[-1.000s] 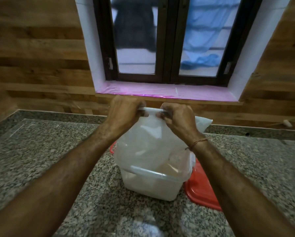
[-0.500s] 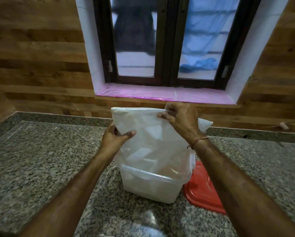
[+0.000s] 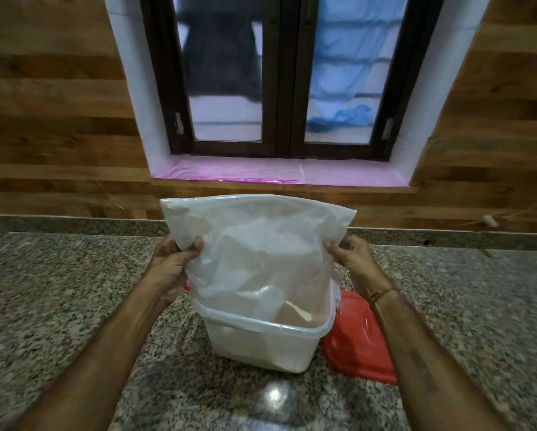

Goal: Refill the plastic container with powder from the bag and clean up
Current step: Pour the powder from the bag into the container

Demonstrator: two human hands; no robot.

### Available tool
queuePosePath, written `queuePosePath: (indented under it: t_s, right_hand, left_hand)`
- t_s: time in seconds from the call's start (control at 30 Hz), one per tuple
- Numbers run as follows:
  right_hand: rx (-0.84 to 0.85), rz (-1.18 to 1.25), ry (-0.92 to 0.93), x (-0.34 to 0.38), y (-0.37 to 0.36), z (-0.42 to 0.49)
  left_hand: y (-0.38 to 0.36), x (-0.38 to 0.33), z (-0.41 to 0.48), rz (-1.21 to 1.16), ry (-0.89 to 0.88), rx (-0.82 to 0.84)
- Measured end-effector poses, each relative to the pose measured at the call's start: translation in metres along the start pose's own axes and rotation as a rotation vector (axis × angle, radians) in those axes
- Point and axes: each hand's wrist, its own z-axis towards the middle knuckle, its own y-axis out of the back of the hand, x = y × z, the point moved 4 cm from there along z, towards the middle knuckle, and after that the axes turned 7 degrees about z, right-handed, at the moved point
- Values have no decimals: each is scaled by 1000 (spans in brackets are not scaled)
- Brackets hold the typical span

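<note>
The bag [image 3: 258, 244] stood upended in the plastic container [image 3: 261, 346], its open end down inside the rim. The left hand [image 3: 171, 265] and right hand [image 3: 351, 262] each pinched a side of it, above the container. A hasty lift might spill powder onto the granite counter [image 3: 74, 306] or the red lid [image 3: 363, 343] just behind the container.

Wide bare counter [image 3: 59, 306] lay open to the left and in front. On the right, the red lid [image 3: 359, 343] sat touching the container [image 3: 261, 346], blocking that side low down. The bag [image 3: 258, 244] stood up out of the container, covering its mouth, with the left hand [image 3: 171, 269] and right hand [image 3: 352, 262] pinching its sides.
</note>
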Motion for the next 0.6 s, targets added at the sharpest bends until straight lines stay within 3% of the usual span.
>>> queuePosePath:
  t_s: [0.13,0.2,0.3,0.47,0.6]
  right_hand:
    - [-39,-29,231,30,-6,3]
    - [66,3,195,35,-8,3]
    - [223,-161,4,11,-12,-2]
    - [7,-274,155,2,-12,1]
    - [-16,-426,232,8,-4,8]
  left_hand:
    - [1,3,7,14,-12,-145]
    - [4,5,10,-23,-11,-185]
    - [7,5,9,-80,-20,-177]
    - [6,6,9,-59,-33,-203]
    - [4,3,12,-24,-57,-232]
